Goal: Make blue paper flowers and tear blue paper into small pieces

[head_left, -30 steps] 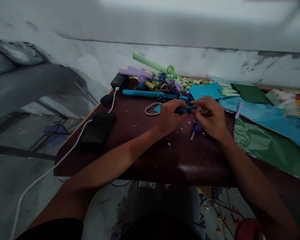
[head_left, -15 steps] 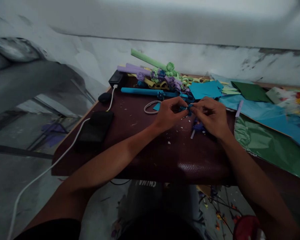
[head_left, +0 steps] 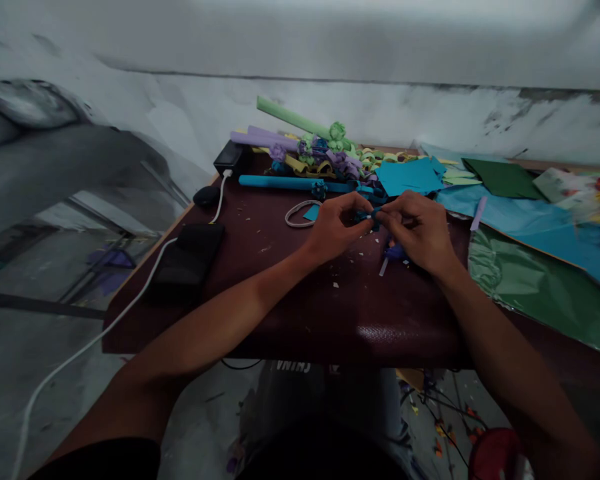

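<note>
Over the dark red table, my left hand and my right hand meet fingertip to fingertip. Both pinch a small piece of blue paper, partly hidden by the fingers. Its exact shape is too small to make out. Beneath my right hand lies a dark purple-blue item, half covered, with a pale strip beside it. Just beyond my left hand are a pale ring-shaped band and a small blue paper square. White paper scraps dot the tabletop around them.
Behind my hands lie a blue paper tube, a green tube, purple tubes and curled paper flowers. Blue sheets and a green wrapped sheet cover the right. A black box with a white cable is at left.
Both hands stay together at the blue paper, with only small finger shifts; the right fingertips have moved slightly left. The whole view has shifted a little.
</note>
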{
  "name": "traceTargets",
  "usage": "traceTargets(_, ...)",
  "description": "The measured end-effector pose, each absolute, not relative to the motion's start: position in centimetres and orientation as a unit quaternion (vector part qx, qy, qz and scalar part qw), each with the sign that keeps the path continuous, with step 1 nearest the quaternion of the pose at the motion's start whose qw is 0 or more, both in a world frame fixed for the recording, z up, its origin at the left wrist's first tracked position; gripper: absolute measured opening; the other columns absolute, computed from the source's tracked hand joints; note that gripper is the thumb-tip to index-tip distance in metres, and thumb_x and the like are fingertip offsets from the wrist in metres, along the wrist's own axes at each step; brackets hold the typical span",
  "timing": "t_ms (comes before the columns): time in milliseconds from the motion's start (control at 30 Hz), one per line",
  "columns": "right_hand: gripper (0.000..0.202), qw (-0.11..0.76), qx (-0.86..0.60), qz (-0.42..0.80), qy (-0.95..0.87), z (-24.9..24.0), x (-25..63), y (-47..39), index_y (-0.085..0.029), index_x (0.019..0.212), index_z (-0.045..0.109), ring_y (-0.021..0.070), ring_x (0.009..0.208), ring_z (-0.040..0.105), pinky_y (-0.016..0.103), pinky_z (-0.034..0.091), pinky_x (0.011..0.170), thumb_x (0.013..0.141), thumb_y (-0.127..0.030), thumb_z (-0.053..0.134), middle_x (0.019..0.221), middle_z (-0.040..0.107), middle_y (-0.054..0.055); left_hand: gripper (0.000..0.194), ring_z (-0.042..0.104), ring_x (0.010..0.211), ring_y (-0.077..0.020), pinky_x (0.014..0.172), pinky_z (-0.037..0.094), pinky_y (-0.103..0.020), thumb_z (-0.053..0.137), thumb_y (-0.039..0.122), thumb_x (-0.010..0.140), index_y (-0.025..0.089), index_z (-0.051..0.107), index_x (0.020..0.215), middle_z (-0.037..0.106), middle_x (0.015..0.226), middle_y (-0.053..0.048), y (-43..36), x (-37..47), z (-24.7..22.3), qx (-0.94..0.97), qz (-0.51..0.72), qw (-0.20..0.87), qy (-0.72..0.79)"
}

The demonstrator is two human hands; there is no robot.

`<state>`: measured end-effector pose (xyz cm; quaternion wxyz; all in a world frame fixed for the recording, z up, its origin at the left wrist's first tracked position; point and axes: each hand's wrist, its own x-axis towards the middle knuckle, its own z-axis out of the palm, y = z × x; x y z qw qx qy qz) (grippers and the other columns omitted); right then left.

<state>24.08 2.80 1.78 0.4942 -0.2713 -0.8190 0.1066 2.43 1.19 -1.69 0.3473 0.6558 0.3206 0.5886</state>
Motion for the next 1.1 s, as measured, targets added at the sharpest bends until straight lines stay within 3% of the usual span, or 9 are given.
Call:
traceTargets(233, 0.031, 0.474, -0.259, 0.095, -0.836, 2.5, 24.7, 3.0, -0.026, 0.093, 0.081, 0.0193, 0.071, 0.064, 0.038, 0.049, 0.063, 0.109, -0.053, 0.081, 0.083, 0.072, 0.003, 0.024, 0.066, 0.076, -0.0107, 0.068, 0.05, -0.024, 0.094, 0.033, 0.09, 0.019, 0.076, 0.099, 0.076, 0.089, -0.001, 1.1, 2.4, -1.2, 0.658, 0.582, 0.366, 0.308)
traceTargets(600, 0.035, 0.457, -0.253, 0.114, -0.845, 2.3, 24.9, 3.2, -0.029, 0.086, 0.077, 0.0219, 0.078, 0.066, 0.039, 0.05, 0.064, 0.105, -0.057, 0.085, 0.084, 0.072, 0.003, 0.017, 0.07, 0.077, -0.0118, 0.069, 0.059, -0.024, 0.086, 0.019, 0.089, 0.022, 0.071, 0.096, 0.071, 0.088, 0.0, 0.6, 2.7, -1.1, 0.654, 0.561, 0.394, 0.32)
traceTargets(767, 0.037, 0.452, -0.269, 0.177, -0.832, 2.4, 24.9, 2.8, -0.027, 0.09, 0.075, 0.019, 0.069, 0.062, 0.038, 0.05, 0.061, 0.101, -0.059, 0.09, 0.086, 0.073, 0.003, 0.014, 0.068, 0.074, -0.0114, 0.067, 0.057, -0.024, 0.08, 0.013, 0.087, 0.022, 0.07, 0.094, 0.069, 0.085, 0.001, 0.5, 2.6, -0.9, 0.664, 0.556, 0.386, 0.316)
traceTargets(1100, 0.025, 0.446, -0.226, 0.128, -0.856, 3.5, 24.9, 2.4, -0.027, 0.089, 0.073, 0.0181, 0.069, 0.061, 0.037, 0.046, 0.063, 0.107, -0.042, 0.08, 0.083, 0.072, 0.002, 0.011, 0.067, 0.075, -0.0106, 0.07, 0.055, -0.025, 0.082, 0.017, 0.092, 0.021, 0.073, 0.097, 0.071, 0.09, 0.0, 0.3, 2.6, -0.7, 0.672, 0.554, 0.364, 0.33)
